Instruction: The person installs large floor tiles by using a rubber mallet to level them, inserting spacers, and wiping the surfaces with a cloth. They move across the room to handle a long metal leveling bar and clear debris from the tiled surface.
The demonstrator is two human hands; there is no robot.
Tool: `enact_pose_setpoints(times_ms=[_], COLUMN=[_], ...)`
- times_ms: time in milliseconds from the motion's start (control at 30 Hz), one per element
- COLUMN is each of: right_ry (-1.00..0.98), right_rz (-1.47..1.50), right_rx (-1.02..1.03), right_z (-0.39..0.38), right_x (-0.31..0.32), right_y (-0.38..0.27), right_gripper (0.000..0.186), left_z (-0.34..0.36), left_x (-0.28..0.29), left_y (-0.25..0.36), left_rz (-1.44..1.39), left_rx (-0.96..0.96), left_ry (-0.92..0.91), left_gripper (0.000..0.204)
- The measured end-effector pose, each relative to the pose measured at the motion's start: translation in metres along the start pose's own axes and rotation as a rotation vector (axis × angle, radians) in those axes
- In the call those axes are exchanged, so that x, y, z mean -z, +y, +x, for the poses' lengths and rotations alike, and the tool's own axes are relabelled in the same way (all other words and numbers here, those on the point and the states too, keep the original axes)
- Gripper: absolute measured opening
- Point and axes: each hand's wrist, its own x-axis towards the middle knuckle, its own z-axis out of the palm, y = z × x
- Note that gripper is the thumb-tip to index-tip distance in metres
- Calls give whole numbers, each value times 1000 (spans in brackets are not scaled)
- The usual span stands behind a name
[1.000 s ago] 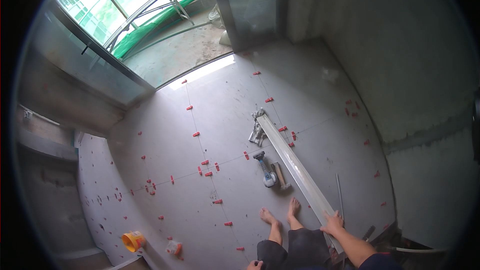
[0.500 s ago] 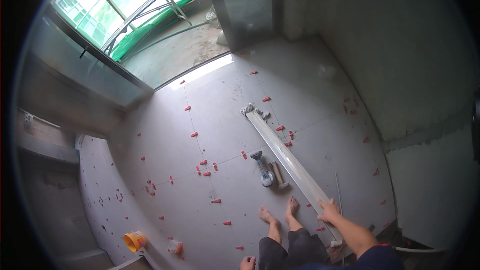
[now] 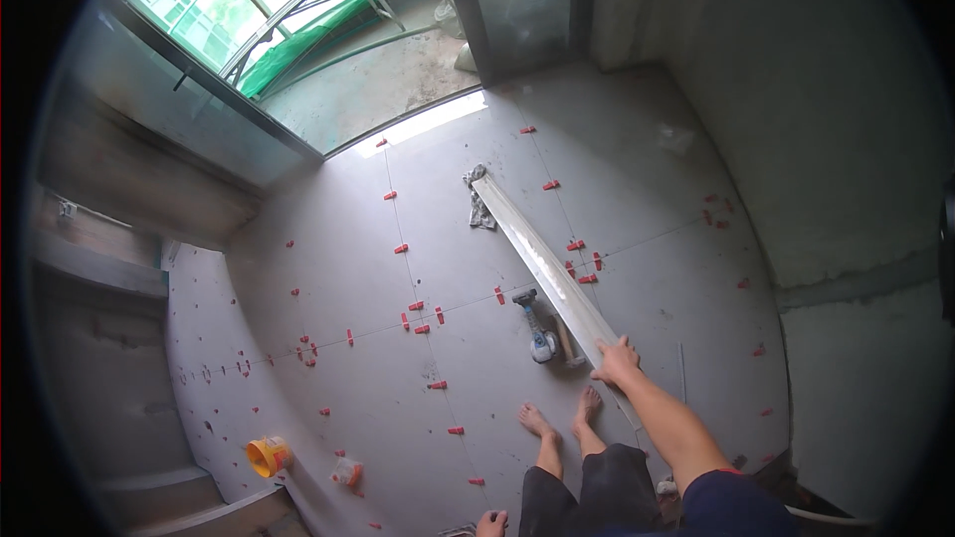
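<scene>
My right hand is closed around a long, pale metal straightedge near its close end. The bar slants away to the far left, low over the tiled floor. A crumpled grey rag lies at its far tip. Beside the bar sits a blue and grey handheld power tool, and a wooden-handled hammer is partly hidden under the bar's edge. At the bottom edge my left hand shows only in part, fingers curled; whatever it may hold is not visible.
Red tile-levelling wedges line the joints between the large grey tiles. A yellow bucket and a clear tub stand at lower left. A thin strip lies to the right. A sliding door opens at the back.
My right hand has moved forward and left with the straightedge. Its far end and the rag have shifted left, and the bar now covers part of the hammer. The view has shifted slightly.
</scene>
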Motion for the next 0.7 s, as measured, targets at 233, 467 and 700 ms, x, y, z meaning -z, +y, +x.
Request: enact_pose_setpoints(times_ms=[233,467,700], right_ry=[-37,-58,-50], right_rz=[-128,-396,-116], right_rx=[15,-153,-456], right_z=[-19,-150,-197], right_x=[1,-5,-51], right_y=[26,170,207], right_gripper=[93,94,100], left_z=[13,30,11], left_x=[5,-18,-3], left_y=[-10,-31,43], left_rz=[-55,-151,-94], left_rx=[-1,-47,21], left_ry=[-34,-91,-166], left_gripper=[33,33,44])
